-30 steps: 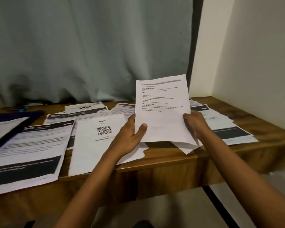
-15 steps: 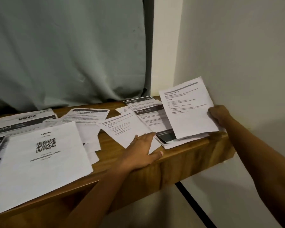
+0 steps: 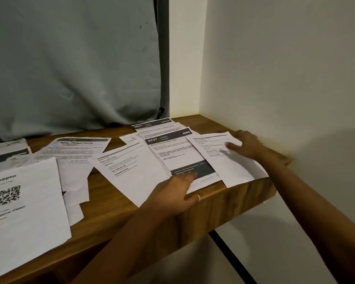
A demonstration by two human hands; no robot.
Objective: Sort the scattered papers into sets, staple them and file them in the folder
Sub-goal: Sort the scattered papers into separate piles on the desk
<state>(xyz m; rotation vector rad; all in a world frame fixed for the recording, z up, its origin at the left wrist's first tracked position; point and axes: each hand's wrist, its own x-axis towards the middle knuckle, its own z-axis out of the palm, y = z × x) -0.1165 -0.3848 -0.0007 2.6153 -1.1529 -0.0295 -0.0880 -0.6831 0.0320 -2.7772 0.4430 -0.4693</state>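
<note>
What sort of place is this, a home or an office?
Probably a home room, not certain: a wooden desk fitted into a bare wall corner, a grey-green curtain hanging behind it, and loose printed papers spread over it.

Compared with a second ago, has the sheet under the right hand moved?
Yes. The sheet went right and down, onto the desk by the wall, under the right hand.

A home room: curtain [image 3: 70,68] behind a paper-strewn wooden desk [image 3: 223,203].
</note>
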